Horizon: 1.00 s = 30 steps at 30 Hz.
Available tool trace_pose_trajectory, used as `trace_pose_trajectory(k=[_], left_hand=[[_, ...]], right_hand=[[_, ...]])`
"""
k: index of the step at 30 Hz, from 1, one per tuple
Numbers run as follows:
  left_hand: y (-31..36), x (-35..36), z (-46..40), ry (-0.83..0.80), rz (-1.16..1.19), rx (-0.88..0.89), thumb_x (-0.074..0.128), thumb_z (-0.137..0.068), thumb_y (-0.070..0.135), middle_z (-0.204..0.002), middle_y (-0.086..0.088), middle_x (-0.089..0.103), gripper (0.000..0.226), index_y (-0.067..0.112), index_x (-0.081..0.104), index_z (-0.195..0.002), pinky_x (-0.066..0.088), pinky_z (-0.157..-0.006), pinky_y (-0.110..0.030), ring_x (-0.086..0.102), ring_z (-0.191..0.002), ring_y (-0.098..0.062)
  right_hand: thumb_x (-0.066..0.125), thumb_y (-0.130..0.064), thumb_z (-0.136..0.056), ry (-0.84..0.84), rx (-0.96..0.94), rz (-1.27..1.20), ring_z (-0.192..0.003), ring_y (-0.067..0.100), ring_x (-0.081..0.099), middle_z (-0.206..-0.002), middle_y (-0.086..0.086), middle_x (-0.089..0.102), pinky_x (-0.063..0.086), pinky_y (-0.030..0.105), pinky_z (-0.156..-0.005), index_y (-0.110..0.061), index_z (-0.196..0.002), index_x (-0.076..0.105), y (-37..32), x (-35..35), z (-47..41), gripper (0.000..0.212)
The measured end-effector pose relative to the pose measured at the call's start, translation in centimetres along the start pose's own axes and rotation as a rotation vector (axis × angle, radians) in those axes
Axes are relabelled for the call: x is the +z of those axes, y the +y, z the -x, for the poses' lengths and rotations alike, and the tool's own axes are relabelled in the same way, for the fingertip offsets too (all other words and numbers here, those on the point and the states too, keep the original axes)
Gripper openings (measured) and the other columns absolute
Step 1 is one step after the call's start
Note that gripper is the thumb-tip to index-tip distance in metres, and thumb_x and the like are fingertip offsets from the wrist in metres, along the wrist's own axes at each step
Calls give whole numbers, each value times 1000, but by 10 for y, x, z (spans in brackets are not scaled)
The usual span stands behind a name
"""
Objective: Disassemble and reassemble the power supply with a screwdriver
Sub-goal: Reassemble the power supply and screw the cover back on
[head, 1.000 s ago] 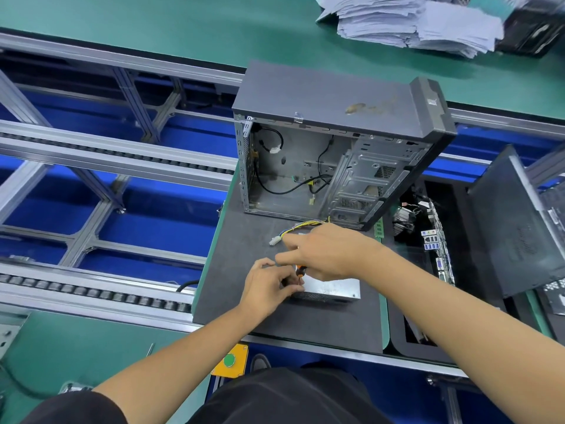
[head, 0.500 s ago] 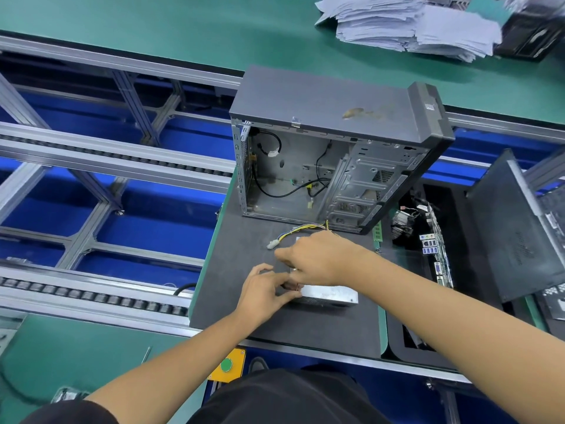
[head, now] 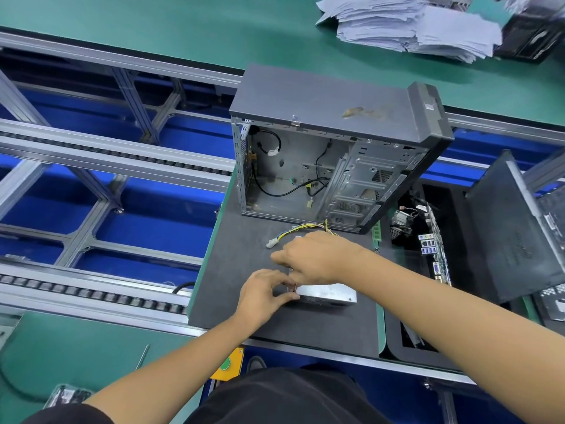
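A silver power supply (head: 328,293) lies on the dark grey mat (head: 235,258), its yellow and black cables (head: 301,229) trailing toward the open computer case (head: 333,142). My left hand (head: 264,293) pinches the box's left end. My right hand (head: 315,260) rests over the top of the power supply, fingers closed around a screwdriver; only a sliver of its shaft (head: 294,286) shows between the two hands. The tip and the screw are hidden.
The grey case stands open on its side behind the power supply. A black tray (head: 397,338) to the right holds a motherboard (head: 434,249) and a leaning side panel (head: 513,228). Conveyor rails (head: 107,160) run on the left. A paper stack (head: 412,26) lies far back.
Both hands stay on the power supply with small shifts; the orange of the screwdriver handle seen a second ago is now covered. The camera view has dipped slightly.
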State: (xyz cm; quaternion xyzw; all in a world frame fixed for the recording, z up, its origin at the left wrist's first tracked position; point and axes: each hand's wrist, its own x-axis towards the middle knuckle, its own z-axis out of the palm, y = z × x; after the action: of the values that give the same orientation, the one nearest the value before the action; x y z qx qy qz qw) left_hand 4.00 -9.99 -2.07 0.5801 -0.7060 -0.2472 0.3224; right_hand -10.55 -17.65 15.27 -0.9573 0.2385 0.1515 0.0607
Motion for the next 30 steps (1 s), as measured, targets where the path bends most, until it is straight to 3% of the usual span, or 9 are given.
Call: trace_pose_trajectory(k=[3,7,12,17,20,23,26,28,30], left_hand=[[3,1,0,-25,-20,-57,77,-76,55,-92,48,57,20,40,72,-89,32,-81,-2,51,-93,19],[4,0,-1,-43,-65,-78,79,-75,56,-76,42,57,18,45,73,-88,32,-89,-9,50,-96,11],[7,-1,-2,-38,-82,-78,83,-73,51,-73,46,51,18,44,74,-87,31,-78,-5,44,-97,20],[8,-1,-1,-41,-74,-66,82,-76,48,-83,27,69,16,38,76,-87,32,-70,1,50,-87,17],[7,-1,1,-51,-27,-88,82,-77,46,-88,26,72,17,37,76,-90,36,-73,2,55,-83,19],[8,0,1,-73,-19,-120,81,-79,46,-89,27,72,16,38,76,-91,40,-71,-2,60,-83,13],[9,0,1,-57,-39,-128,83,-77,46,-89,24,72,16,38,75,-88,36,-65,-1,56,-84,12],[10,1,1,-38,-96,-136,84,-75,47,-84,22,71,16,38,76,-85,29,-63,0,49,-80,11],[11,3,1,-30,-128,-194,84,-73,52,-82,25,68,20,38,77,-86,25,-63,0,46,-76,11]], right_hand=[[53,-30,-86,-6,24,-39,-60,25,46,-70,-8,39,25,32,-48,-23,-85,41,1,-1,-2,14],[47,-31,-93,-41,-40,-58,-67,27,46,-102,1,50,21,32,-49,-25,-99,44,3,-3,0,9],[48,-20,-96,-72,-73,-44,-62,20,43,-95,-1,44,16,31,-47,-21,-102,48,1,-3,3,6],[52,-18,-93,-64,-126,-30,-55,5,29,-86,-6,36,15,30,-47,-25,-91,37,2,-6,2,16],[47,-28,-93,-33,-127,60,-53,14,33,-84,-5,39,20,32,-45,-22,-95,44,4,-6,4,7],[31,-36,-92,19,-134,187,-53,22,37,-82,-3,51,28,32,-44,-22,-97,50,3,-4,6,24],[46,-32,-94,25,-109,178,-50,16,32,-81,-5,54,17,30,-44,-23,-96,50,0,-1,6,10],[50,-26,-93,-9,-127,120,-56,22,42,-94,-4,45,15,30,-45,-22,-102,50,-2,-1,5,10],[51,-17,-91,-48,-170,71,-55,22,40,-96,-4,35,13,30,-46,-20,-106,50,-4,-3,6,16]])
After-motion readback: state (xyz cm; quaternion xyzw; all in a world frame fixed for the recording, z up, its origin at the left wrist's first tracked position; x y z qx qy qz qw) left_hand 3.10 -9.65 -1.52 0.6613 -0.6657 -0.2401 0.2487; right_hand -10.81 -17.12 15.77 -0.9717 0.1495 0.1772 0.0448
